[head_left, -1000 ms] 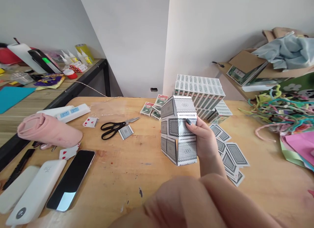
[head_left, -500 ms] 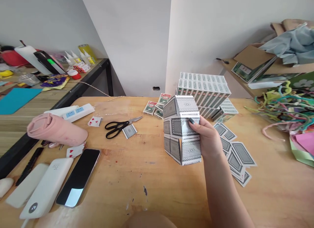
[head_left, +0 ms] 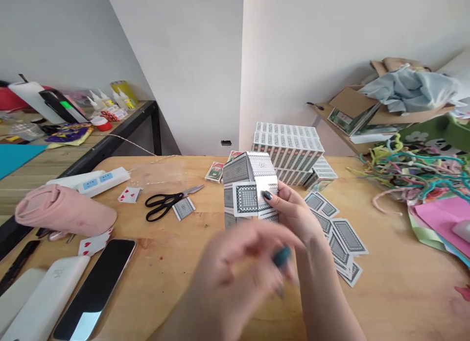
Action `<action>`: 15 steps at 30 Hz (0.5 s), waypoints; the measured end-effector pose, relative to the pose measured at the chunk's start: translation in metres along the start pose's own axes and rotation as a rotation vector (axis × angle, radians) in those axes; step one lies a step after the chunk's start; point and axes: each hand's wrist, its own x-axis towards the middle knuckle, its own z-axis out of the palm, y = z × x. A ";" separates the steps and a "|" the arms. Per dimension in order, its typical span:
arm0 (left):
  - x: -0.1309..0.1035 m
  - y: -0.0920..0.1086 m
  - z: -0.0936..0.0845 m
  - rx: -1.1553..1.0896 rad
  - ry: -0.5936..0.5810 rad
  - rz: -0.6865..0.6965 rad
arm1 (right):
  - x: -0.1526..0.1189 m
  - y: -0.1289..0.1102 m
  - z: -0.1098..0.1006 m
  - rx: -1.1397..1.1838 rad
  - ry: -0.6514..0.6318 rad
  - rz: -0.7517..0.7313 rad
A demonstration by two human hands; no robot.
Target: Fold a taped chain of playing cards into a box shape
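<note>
My right hand [head_left: 293, 206] grips a hollow shape built of playing cards [head_left: 240, 169], its thumb with dark nail polish pressed on the front. The patterned grey card backs face outward in rows. My left hand [head_left: 249, 262] is smeared by motion in front of the shape and hides its lower part. Whether the left fingers hold anything cannot be made out. Right of my right wrist, several loose playing cards [head_left: 340, 238] lie face down on the table.
Stacked card boxes [head_left: 288, 145] stand behind my right hand. Black-handled scissors [head_left: 165, 204] touch a cut card [head_left: 184, 208] at left. A phone [head_left: 97, 287], a power bank [head_left: 47, 302], a pink rolled case [head_left: 66, 208] and a power strip [head_left: 105, 181] line the left side. Pipe cleaners [head_left: 422, 169] lie at right.
My left hand has come up from the bottom edge to in front of the card shape. The view has shifted, and the shape with my right hand sits further left in it.
</note>
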 end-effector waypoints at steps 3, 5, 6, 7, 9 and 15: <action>0.029 -0.004 -0.014 0.181 0.176 -0.149 | 0.001 0.000 -0.001 0.004 0.021 0.020; 0.044 -0.013 -0.018 0.284 0.181 -0.224 | 0.001 0.000 -0.001 0.004 0.040 0.025; 0.049 -0.018 -0.018 0.262 0.120 -0.257 | 0.001 0.000 0.000 0.002 0.046 0.023; 0.051 -0.022 -0.016 0.225 0.062 -0.272 | 0.001 0.000 0.001 0.001 0.052 0.015; 0.053 -0.028 -0.011 0.141 -0.023 -0.265 | 0.002 0.001 0.003 -0.002 0.068 -0.014; 0.050 -0.029 0.005 0.139 -0.084 -0.260 | 0.010 0.018 0.009 -0.139 0.257 -0.053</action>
